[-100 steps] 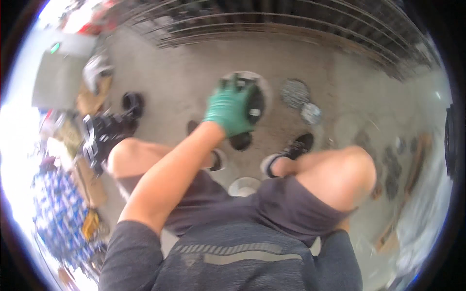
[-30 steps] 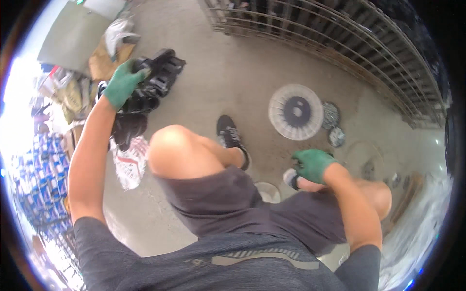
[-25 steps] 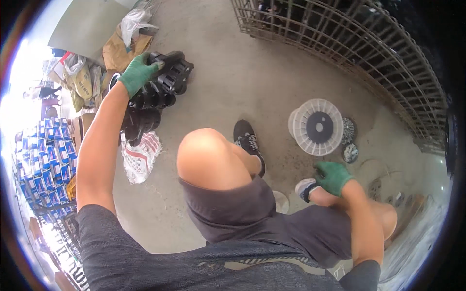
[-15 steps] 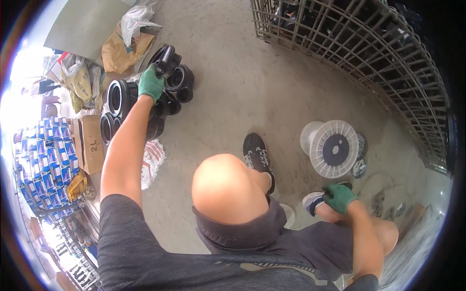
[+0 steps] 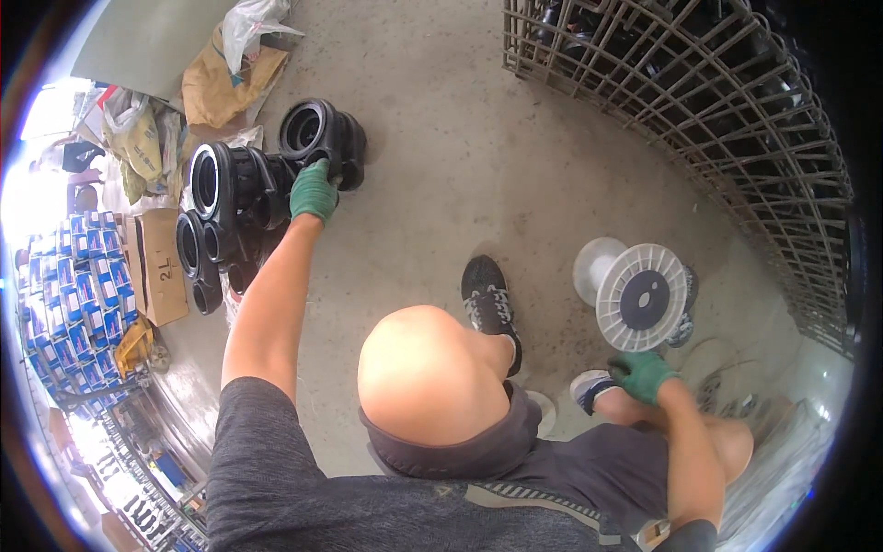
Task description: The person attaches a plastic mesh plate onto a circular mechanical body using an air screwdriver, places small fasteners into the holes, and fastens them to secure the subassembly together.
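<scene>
My left hand point(image 5: 315, 193), in a green glove, reaches out to the left and is closed on the near edge of a black ring-shaped part point(image 5: 307, 131). That part has a wide round opening and stands at the right end of a group of similar black parts point(image 5: 246, 189) on the floor. The fingertips are partly hidden against the black part. My right hand point(image 5: 646, 375), also gloved in green, is by my right shoe, just below a white spool point(image 5: 644, 296) with a dark centre. Its fingers are bent, and whether they hold anything is hidden.
A wire mesh cage point(image 5: 681, 110) with dark items inside stands at the upper right. Left of the black parts are a cardboard box point(image 5: 158, 267), blue-and-white stacked boxes point(image 5: 78, 285) and paper sacks point(image 5: 230, 83). Coiled wire lies below the spool.
The black part in my left hand has come down and turned so its opening shows beside the other parts. My left hand moved slightly right and nearer. My right hand stays about where it was.
</scene>
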The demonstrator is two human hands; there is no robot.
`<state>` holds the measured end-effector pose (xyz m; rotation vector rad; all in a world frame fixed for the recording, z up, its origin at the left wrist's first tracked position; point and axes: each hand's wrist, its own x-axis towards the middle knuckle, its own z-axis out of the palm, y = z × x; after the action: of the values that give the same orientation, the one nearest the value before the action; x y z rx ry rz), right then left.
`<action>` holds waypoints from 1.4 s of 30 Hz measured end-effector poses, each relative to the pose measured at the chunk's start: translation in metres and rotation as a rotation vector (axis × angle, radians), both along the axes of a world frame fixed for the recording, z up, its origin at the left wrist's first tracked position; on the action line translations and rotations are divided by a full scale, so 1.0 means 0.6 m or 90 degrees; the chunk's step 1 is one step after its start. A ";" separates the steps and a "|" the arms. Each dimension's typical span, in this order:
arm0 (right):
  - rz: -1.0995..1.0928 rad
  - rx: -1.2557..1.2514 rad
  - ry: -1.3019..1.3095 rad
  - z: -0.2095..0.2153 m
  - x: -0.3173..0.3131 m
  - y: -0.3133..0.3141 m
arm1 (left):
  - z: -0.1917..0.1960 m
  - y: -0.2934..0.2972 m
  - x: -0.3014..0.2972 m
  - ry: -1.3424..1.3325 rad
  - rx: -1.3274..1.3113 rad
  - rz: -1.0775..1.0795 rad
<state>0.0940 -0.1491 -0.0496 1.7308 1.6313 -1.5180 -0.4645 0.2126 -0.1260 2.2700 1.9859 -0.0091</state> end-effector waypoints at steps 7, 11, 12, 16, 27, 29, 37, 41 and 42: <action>0.014 -0.007 -0.001 -0.009 0.006 0.000 | -0.024 -0.001 -0.022 -0.038 -0.001 -0.018; -0.002 0.004 -0.007 0.004 -0.002 -0.004 | -0.008 0.004 -0.014 0.017 -0.064 -0.022; 0.000 0.008 -0.008 0.007 -0.004 -0.001 | -0.002 0.003 -0.015 0.057 -0.081 -0.019; -0.033 -0.023 -0.031 0.032 -0.011 0.005 | 0.030 -0.001 0.010 0.118 0.007 -0.066; 0.045 0.078 0.035 0.041 -0.013 -0.016 | 0.387 -0.117 0.387 -0.298 -0.108 -0.347; 0.029 0.088 0.014 0.051 -0.004 -0.036 | 0.460 -0.174 0.500 -0.278 -0.035 -0.539; 0.006 0.153 0.036 0.117 0.010 -0.038 | 0.525 -0.370 0.705 -0.205 -0.180 -0.788; -0.162 0.288 0.065 0.129 0.025 -0.045 | 0.469 -0.357 0.708 -0.191 -0.192 -0.744; -0.234 0.305 0.081 0.135 0.033 -0.045 | 0.466 -0.349 0.711 -0.142 -0.231 -0.725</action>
<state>0.1137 -0.1760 0.0316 2.3371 1.9448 -1.4957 -0.0377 0.0031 0.1535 2.6123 0.3555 -0.1887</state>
